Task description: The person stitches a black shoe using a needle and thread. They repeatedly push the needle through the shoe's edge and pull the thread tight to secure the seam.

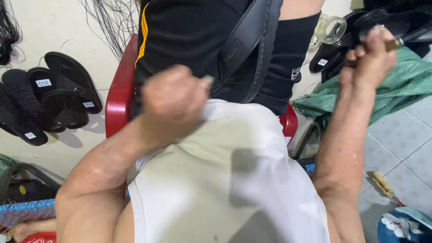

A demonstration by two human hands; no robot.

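The sandal lies in the lap, above the red chair. Left hand is a closed fist; whether it pinches thread I cannot tell. Right hand clenches a tool handle right of the sandal. The sandal looks light, rubbery, bendy: best held by its firm sole edge.

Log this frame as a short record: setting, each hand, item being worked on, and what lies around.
setting: person seated on a red plastic chair, seen from above
left hand: left hand is a closed fist gripping a small light-tipped piece; what it is cannot be told
right hand: right hand is raised, fist closed on a thin tool handle
item worked on: black sandal lying on the lap
around: pile of black sandals on the floor, green sack, glass jar
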